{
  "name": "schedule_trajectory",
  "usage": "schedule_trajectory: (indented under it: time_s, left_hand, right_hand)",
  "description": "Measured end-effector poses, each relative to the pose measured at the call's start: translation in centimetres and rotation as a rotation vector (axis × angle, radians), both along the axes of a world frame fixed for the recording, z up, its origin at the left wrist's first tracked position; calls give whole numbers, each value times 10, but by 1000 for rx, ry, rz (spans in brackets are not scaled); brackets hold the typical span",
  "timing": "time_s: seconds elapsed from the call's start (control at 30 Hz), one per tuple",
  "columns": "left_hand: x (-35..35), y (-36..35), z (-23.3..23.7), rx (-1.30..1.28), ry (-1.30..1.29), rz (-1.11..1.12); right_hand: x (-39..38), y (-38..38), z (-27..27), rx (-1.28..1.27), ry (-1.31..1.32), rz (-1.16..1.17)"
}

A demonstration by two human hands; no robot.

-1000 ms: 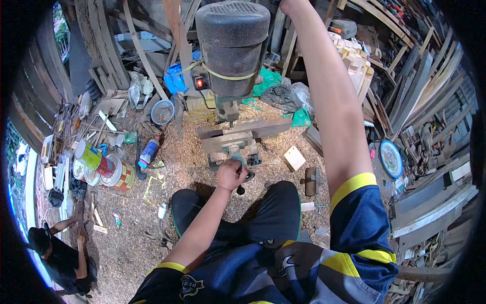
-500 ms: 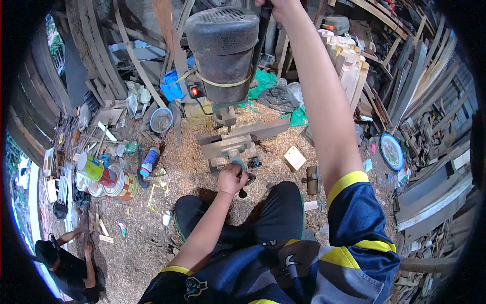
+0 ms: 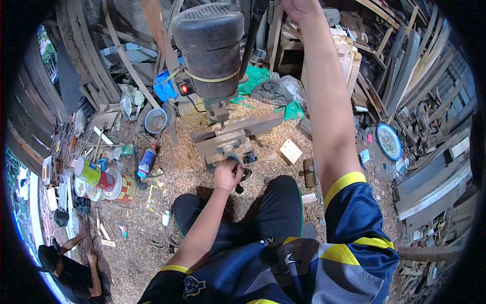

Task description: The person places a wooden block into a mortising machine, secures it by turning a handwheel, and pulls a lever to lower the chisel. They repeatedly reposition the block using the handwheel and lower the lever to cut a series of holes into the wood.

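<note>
My left hand (image 3: 229, 175) is closed around the dark crank handle (image 3: 245, 175) at the front of the vise. A long wooden board (image 3: 258, 126) sits at a slant in the vise, with a shorter wood block (image 3: 221, 144) in front of it. Above them stands the drill press (image 3: 207, 55), its switch glowing red and its bit (image 3: 222, 124) pointing down at the wood. My right hand (image 3: 302, 7) is raised to the top edge, right of the machine's black bar (image 3: 253, 30). Its fingers are mostly cut off by the frame.
Wood shavings cover the ground. A light block (image 3: 290, 151) with a small hole lies right of the vise. Paint buckets (image 3: 120, 185), a spray can (image 3: 147, 162) and a blue-rimmed bowl (image 3: 156, 121) stand left. Another person (image 3: 73, 268) works at lower left. Lumber (image 3: 430, 187) is piled at right.
My right hand has moved right, farther from the black bar. The whole view has shifted slightly, putting the drill press farther left. My left hand stays at the crank handle.
</note>
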State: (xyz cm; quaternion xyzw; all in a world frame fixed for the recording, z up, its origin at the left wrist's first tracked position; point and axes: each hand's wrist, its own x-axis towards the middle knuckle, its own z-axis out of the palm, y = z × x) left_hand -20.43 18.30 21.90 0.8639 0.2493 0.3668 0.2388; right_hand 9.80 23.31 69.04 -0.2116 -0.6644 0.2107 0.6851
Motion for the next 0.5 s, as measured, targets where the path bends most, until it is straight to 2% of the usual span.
schedule_trajectory:
  time_s: [0.1,0.17,0.23,0.27,0.3,0.37,0.5]
  left_hand:
    - [0,-1,-1,3,-35,7]
    - [0,-1,-1,9,-50,9]
    - [-2,-1,2,-18,0,-2]
    - [-2,-2,2,-17,-1,-2]
    - [-1,-3,2,-11,-8,11]
    - [-1,-3,1,-3,-13,25]
    - [0,-2,1,17,-12,24]
  right_hand:
    - [4,1,-5,-47,-72,-88]
    - [6,15,-6,-110,-24,-132]
    - [3,26,-7,-151,9,-800]
    - [1,30,-8,-116,74,-875]
    - [6,34,-11,-116,74,-875]
    - [6,36,-12,-219,115,-640]
    - [-7,24,-16,-378,108,-631]
